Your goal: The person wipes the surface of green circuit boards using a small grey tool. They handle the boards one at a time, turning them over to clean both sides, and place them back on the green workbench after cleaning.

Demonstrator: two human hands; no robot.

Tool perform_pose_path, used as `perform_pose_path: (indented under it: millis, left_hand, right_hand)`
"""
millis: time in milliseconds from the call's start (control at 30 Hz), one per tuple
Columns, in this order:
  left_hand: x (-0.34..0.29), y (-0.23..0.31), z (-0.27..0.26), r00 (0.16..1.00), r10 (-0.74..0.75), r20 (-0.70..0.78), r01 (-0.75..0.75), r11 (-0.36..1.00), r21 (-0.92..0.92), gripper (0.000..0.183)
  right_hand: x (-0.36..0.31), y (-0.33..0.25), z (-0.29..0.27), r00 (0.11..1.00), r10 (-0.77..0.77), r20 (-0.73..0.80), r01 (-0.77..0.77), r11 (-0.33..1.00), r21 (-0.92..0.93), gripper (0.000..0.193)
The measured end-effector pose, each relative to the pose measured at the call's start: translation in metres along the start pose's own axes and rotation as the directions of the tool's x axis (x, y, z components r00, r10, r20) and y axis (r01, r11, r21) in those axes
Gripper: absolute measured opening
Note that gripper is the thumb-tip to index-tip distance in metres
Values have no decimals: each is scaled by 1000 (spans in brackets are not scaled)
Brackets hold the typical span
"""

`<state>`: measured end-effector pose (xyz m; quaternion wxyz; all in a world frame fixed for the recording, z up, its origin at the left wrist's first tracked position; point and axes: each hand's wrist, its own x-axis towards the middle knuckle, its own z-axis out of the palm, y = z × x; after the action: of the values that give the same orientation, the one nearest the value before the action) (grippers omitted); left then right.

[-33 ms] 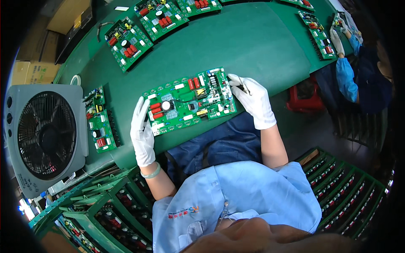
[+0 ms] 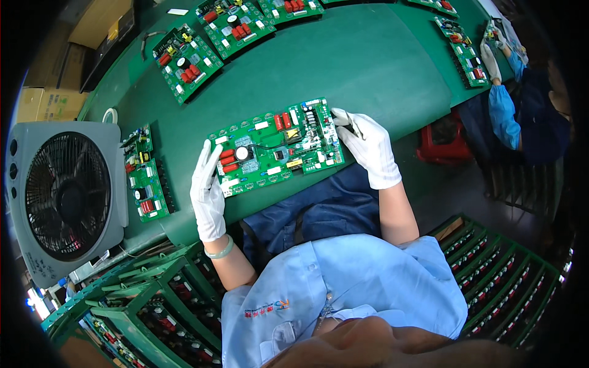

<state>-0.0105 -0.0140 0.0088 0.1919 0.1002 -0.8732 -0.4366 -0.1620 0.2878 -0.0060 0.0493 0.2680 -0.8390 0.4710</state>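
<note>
A green circuit board [image 2: 264, 175] lies before me on the green table. It carries red blocks, white parts and a round white-topped part. At its left edge is my white-gloved left hand [image 2: 207, 196], fingers long against the edge and the thumb side close to the board, holding that end. By the right end of the board, my gloved right hand [image 2: 370, 147] is closed around a slim dark tool [image 2: 350, 120], perhaps tweezers. Its fingertips are close to the board's edge, and whether they touch it I cannot tell.
More circuit boards [image 2: 187, 64] stand along the table's far side, and one board [image 2: 147, 178] is at the left near a grey fan [image 2: 72, 190]. Green racks [image 2: 497, 276] of boards flank me. At the right, a co-worker's gloved hands [image 2: 491, 58] handle something beside a red stool [image 2: 443, 140].
My left fingers have shifted slightly toward the board's edge. The board and my right hand look the same.
</note>
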Motion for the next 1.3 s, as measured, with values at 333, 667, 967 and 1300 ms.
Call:
perform_pose_path:
  millis: [333,667,967,1300]
  left_hand:
    - [3,-2,-1,1000,3,17,-5,992,125,54]
    - [5,-1,1,1000,2,-23,-1,998,55,37]
    - [6,-2,2,999,28,-42,-23,995,98,36]
    - [6,1,0,999,-40,-36,42,998,43,35]
  right_hand:
    - [0,-4,1,1000,-17,2,17,999,-44,39]
    - [1,-6,1,1000,-16,-5,16,998,-67,36]
    - [-1,2,4,1000,-1,-22,0,999,-54,29]
    - [1,1,7,999,-13,-38,10,997,-75,31]
